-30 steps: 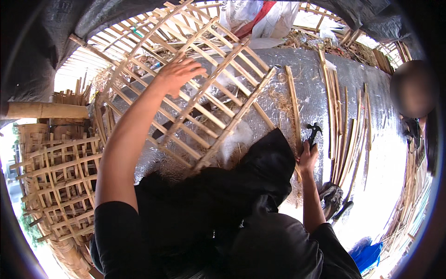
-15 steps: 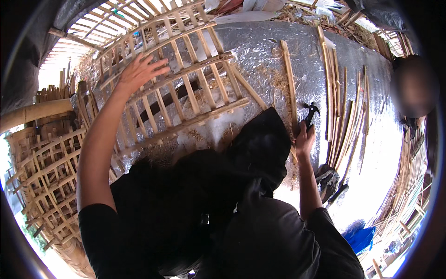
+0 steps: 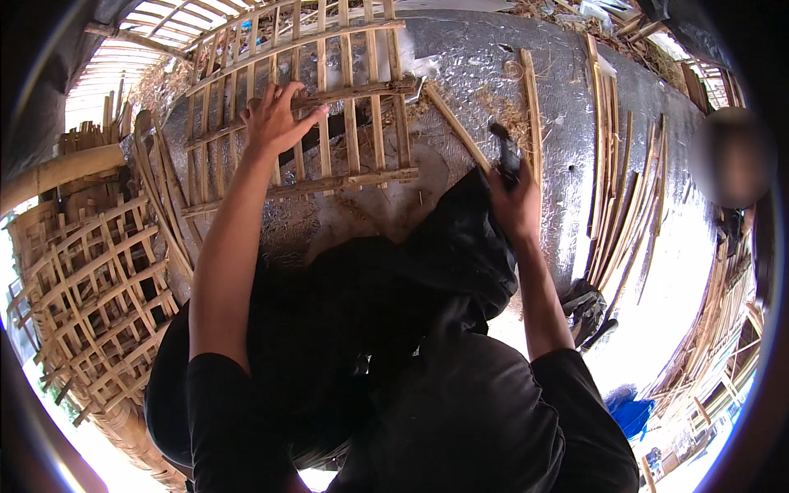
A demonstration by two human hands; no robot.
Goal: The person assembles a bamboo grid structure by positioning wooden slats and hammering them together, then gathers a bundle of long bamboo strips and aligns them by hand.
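A slatted bamboo rack (image 3: 352, 140), made of narrow slats across several long rails, lies in front of me at the upper left. My left hand (image 3: 275, 127) is on its middle rail, which passes between the thumb and the curled fingers. A dark claw hammer (image 3: 506, 149) is gripped in my right hand (image 3: 516, 204), close to my knee and right of the rack. Its head points away from me and looks blurred; the palm hides most of the handle. A loose bamboo strip (image 3: 457, 125) slants from the rack's right end toward that hand.
Another bamboo strip (image 3: 531, 107) lies just beyond the hammer, with a bundle of long strips (image 3: 604, 156) farther right. At left stands a woven bamboo lattice (image 3: 90, 304). A person (image 3: 733, 160) is at the right edge. A blue plastic bag (image 3: 631, 415) lies lower right.
My left hand, spread over the slats before, now curls at the middle rail. The rack sits straighter in view. My right hand has brought the hammer left and farther from me.
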